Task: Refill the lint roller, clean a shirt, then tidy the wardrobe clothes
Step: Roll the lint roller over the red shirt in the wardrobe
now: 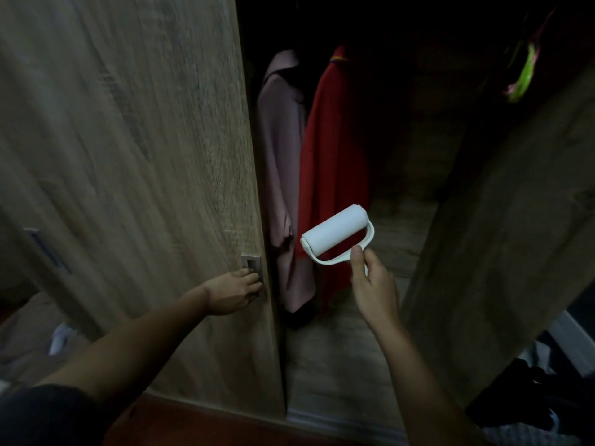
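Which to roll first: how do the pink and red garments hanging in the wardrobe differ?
The pink garment is pale mauve, nearest the sliding door; the red garment is vivid red, to its right, behind the lint roller. Pink shows narrower, red wider. Both hang side by side.

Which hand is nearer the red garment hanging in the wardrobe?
Right. The right hand holds the lint roller in front of the red garment's lower part. The left hand rests on the door handle, further left, with the pink garment in between.
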Action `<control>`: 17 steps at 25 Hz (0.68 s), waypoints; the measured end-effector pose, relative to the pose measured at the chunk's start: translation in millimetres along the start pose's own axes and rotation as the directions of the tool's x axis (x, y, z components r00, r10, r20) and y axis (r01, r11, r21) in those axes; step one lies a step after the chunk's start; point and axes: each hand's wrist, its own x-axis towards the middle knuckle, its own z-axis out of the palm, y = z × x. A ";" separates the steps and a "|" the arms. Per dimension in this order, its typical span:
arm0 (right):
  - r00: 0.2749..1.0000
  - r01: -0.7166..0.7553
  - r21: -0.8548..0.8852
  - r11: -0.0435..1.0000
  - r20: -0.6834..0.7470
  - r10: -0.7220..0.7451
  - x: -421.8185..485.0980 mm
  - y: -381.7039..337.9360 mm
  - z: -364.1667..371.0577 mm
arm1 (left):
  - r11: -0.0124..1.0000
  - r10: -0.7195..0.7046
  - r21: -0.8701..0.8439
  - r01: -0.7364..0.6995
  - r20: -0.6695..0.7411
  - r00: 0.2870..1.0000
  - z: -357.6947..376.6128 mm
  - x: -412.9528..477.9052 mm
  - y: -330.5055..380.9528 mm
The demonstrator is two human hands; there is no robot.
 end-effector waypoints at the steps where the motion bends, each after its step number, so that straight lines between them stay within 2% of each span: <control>1: 1.000 0.003 0.002 1.000 0.001 -0.003 0.6 -1.7 3.1 | 1.000 -0.003 0.004 0.003 0.006 1.000 3.5 -5.5 -3.4; 8: 1.000 -0.005 -0.001 1.000 0.007 0.005 6.3 -11.2 14.0 | 0.998 -0.070 -0.001 0.070 0.020 0.997 17.8 -35.4 -19.6; 12: 1.000 -0.008 0.002 1.000 0.005 0.008 10.8 -15.9 12.5 | 0.998 -0.054 -0.016 0.055 0.027 0.998 14.3 -45.0 -27.9; 17: 1.000 0.002 0.014 1.000 -0.015 -0.001 21.1 -11.6 8.2 | 0.997 -0.062 -0.044 0.061 -0.030 0.998 5.0 -40.7 -30.7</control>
